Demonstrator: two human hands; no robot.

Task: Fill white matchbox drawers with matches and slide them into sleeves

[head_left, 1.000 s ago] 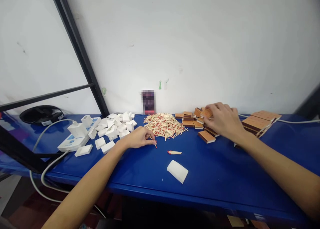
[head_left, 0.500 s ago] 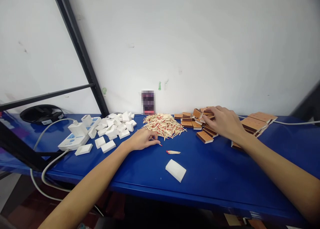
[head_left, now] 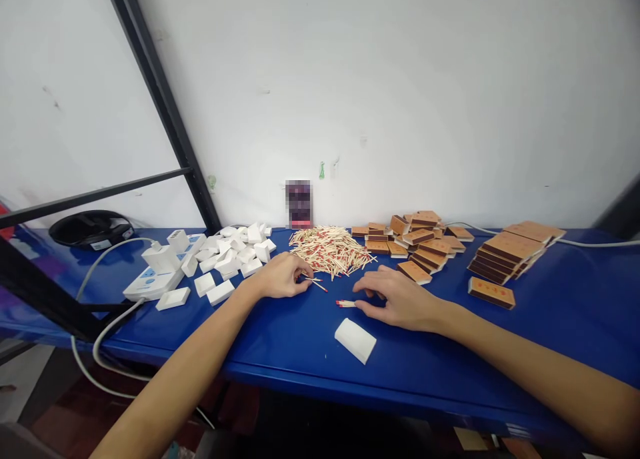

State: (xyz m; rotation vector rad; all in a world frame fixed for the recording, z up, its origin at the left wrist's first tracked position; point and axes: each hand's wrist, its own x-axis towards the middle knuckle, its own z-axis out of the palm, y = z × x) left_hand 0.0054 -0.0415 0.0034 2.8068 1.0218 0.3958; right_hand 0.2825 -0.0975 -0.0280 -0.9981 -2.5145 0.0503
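Observation:
My left hand (head_left: 284, 276) is closed in a pinch on a couple of matches (head_left: 320, 285), their red heads pointing right, at the front left of a big heap of loose matches (head_left: 333, 251). A small bunch of matches (head_left: 345, 303) lies on the blue table, red heads to the left. Just right of this bunch is my right hand (head_left: 400, 300), thumb and fingers apart and nothing seen between them. Its thumb tip is at the bunch's right end; whether they touch I cannot tell. Closer to me lies one white matchbox tray (head_left: 355, 341).
White matchbox trays (head_left: 233, 252) are piled at left, beside a power strip (head_left: 153, 282) with cables. Brown matchbox sleeves (head_left: 420, 239) lie heaped at right, with stacked matchboxes (head_left: 510, 249) farther right. A black metal frame (head_left: 165, 99) stands at left. Behind is a white wall (head_left: 400, 79).
My right hand has moved left and toward me, from the matchbox sleeves to the small bunch of matches. My left hand stays pinched by the heap, with more of the matches now showing.

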